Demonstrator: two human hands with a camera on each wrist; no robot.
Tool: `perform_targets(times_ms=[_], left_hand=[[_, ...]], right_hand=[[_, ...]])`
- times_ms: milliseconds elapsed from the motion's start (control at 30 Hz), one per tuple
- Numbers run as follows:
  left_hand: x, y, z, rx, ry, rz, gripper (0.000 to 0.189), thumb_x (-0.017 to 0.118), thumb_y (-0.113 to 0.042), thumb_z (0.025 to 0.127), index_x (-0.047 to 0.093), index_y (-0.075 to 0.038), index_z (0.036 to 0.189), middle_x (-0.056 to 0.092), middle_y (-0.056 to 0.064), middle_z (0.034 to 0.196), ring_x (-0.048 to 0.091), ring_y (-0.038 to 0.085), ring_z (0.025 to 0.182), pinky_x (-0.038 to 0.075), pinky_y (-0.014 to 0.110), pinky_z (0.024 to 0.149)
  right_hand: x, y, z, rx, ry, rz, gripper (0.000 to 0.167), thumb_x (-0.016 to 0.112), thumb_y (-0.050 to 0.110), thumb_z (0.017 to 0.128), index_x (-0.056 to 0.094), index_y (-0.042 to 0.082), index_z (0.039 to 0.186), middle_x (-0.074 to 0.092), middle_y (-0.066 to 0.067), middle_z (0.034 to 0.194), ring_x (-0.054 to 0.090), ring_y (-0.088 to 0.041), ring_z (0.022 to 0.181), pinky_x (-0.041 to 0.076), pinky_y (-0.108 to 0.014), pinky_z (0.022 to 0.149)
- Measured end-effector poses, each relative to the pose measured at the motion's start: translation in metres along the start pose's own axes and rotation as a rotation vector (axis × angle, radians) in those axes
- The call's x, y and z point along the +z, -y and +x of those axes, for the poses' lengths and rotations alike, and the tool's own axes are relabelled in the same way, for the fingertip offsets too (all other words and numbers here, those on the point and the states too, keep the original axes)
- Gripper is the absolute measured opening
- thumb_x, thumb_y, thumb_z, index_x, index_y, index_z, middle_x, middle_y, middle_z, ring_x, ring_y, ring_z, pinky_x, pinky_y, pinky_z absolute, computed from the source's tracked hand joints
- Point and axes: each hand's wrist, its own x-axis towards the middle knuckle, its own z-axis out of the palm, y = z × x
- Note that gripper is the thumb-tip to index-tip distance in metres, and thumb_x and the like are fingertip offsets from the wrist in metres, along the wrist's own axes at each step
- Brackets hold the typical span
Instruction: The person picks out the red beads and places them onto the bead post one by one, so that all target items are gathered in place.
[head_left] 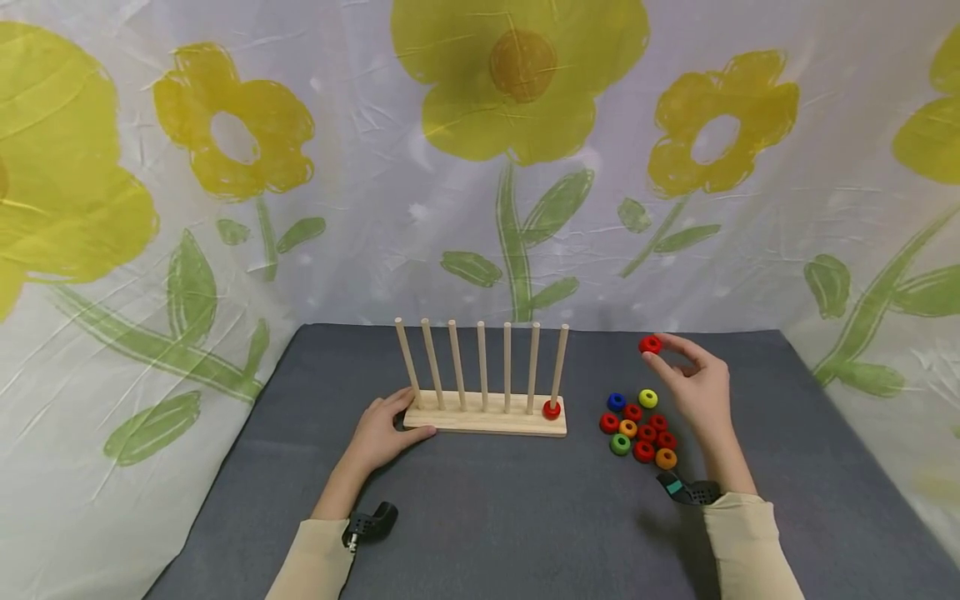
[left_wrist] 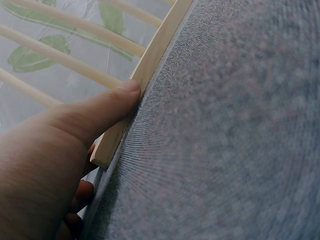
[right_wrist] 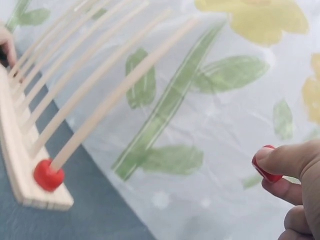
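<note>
A wooden peg rack (head_left: 487, 422) with a row of upright pegs stands on the dark cloth. My left hand (head_left: 381, 431) grips the left end of its base, thumb along the front edge and fingers behind, partly hidden in the left wrist view. One red ring (head_left: 551, 410) sits at the foot of the rightmost peg. Above the cloth, to the right of the rack, my right hand (head_left: 701, 387) pinches another red ring (head_left: 650, 344) between thumb and fingertips. In the right wrist view this pinched ring (right_wrist: 268, 164) shows its side.
Below the right hand lies a loose cluster of rings: several red ones (head_left: 647, 432), a blue ring (head_left: 617, 402), a yellow ring (head_left: 648, 398), a green ring (head_left: 620, 444) and two orange rings (head_left: 666, 458). Behind the table hangs a flower-printed sheet (head_left: 360, 242).
</note>
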Motion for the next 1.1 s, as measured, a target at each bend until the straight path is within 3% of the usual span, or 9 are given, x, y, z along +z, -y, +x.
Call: perform_targets(times_ms=[67, 167, 233, 300, 467, 667, 767, 933, 1100], left_hand=[[0.0, 0.001, 0.0, 0.003, -0.001, 0.003, 0.09, 0.08, -0.052, 0.085, 0.047, 0.0, 0.151, 0.046, 0.018, 0.152, 0.051, 0.037, 0.118, 0.041, 0.056, 0.098], [0.002, 0.001, 0.001, 0.007, 0.002, 0.008, 0.091, 0.079, -0.054, 0.085, 0.047, -0.001, 0.151, 0.046, 0.017, 0.153, 0.05, 0.038, 0.121, 0.04, 0.056, 0.1], [0.002, 0.002, 0.001, 0.009, 0.007, 0.004, 0.091, 0.078, -0.056, 0.085, 0.047, -0.001, 0.152, 0.045, 0.017, 0.154, 0.049, 0.038, 0.123, 0.039, 0.057, 0.101], [0.003, 0.002, 0.001, 0.007, 0.006, -0.006, 0.092, 0.078, -0.056, 0.085, 0.046, -0.002, 0.152, 0.045, 0.017, 0.154, 0.048, 0.039, 0.125, 0.039, 0.057, 0.101], [0.002, 0.003, 0.0, 0.0, -0.002, -0.008, 0.092, 0.079, -0.055, 0.085, 0.046, -0.002, 0.152, 0.045, 0.017, 0.153, 0.049, 0.038, 0.122, 0.04, 0.057, 0.1], [0.0, 0.003, 0.001, 0.001, 0.002, -0.009, 0.092, 0.079, -0.056, 0.085, 0.047, -0.002, 0.152, 0.045, 0.017, 0.153, 0.047, 0.041, 0.127, 0.036, 0.058, 0.105], [-0.001, 0.004, 0.002, 0.008, -0.007, -0.003, 0.091, 0.079, -0.056, 0.085, 0.048, -0.001, 0.151, 0.046, 0.018, 0.153, 0.048, 0.04, 0.124, 0.037, 0.057, 0.103], [-0.002, 0.003, 0.002, 0.011, -0.006, 0.013, 0.09, 0.079, -0.055, 0.085, 0.049, -0.001, 0.151, 0.046, 0.018, 0.152, 0.05, 0.039, 0.12, 0.04, 0.057, 0.099], [0.0, 0.002, 0.001, 0.001, 0.008, 0.013, 0.09, 0.079, -0.055, 0.085, 0.048, -0.001, 0.151, 0.046, 0.018, 0.153, 0.049, 0.039, 0.123, 0.04, 0.057, 0.101]], right_hand=[[0.0, 0.007, 0.003, -0.017, -0.007, 0.01, 0.035, 0.076, 0.01, 0.094, 0.07, -0.002, 0.126, 0.067, -0.018, 0.114, 0.026, -0.001, 0.038, 0.026, -0.029, 0.038], [0.0, 0.016, 0.006, -0.038, -0.028, 0.036, 0.035, 0.077, 0.01, 0.093, 0.071, -0.003, 0.125, 0.063, -0.006, 0.077, 0.024, -0.002, 0.038, 0.024, -0.029, 0.037], [-0.001, 0.021, 0.008, -0.049, -0.046, 0.047, 0.034, 0.077, 0.01, 0.093, 0.071, -0.003, 0.124, 0.047, 0.003, 0.056, 0.022, -0.004, 0.038, 0.022, -0.03, 0.037], [-0.001, 0.025, 0.009, -0.061, -0.044, 0.069, 0.034, 0.077, 0.009, 0.093, 0.071, -0.003, 0.124, 0.029, 0.007, 0.046, 0.021, -0.008, 0.038, 0.021, -0.03, 0.037], [0.004, 0.029, 0.009, -0.081, -0.008, 0.064, 0.035, 0.078, 0.009, 0.093, 0.071, -0.002, 0.125, 0.027, 0.008, 0.046, 0.02, -0.013, 0.038, 0.02, -0.031, 0.038], [0.012, 0.023, 0.008, -0.091, -0.003, 0.051, 0.035, 0.078, 0.007, 0.092, 0.071, 0.001, 0.125, 0.034, 0.009, 0.052, 0.02, -0.004, 0.04, 0.021, -0.03, 0.039], [0.019, 0.021, 0.009, -0.086, 0.009, 0.067, 0.034, 0.079, 0.009, 0.092, 0.072, 0.003, 0.124, 0.034, 0.011, 0.053, 0.021, -0.007, 0.039, 0.022, -0.03, 0.039], [0.027, 0.037, 0.003, -0.097, 0.043, 0.091, 0.031, 0.077, 0.008, 0.093, 0.072, 0.0, 0.123, 0.026, 0.009, 0.047, 0.021, -0.015, 0.038, 0.022, -0.031, 0.037], [0.033, 0.049, -0.002, -0.12, 0.057, 0.079, 0.03, 0.076, 0.007, 0.093, 0.072, -0.002, 0.121, 0.028, 0.007, 0.047, 0.021, -0.01, 0.038, 0.023, -0.031, 0.036]])
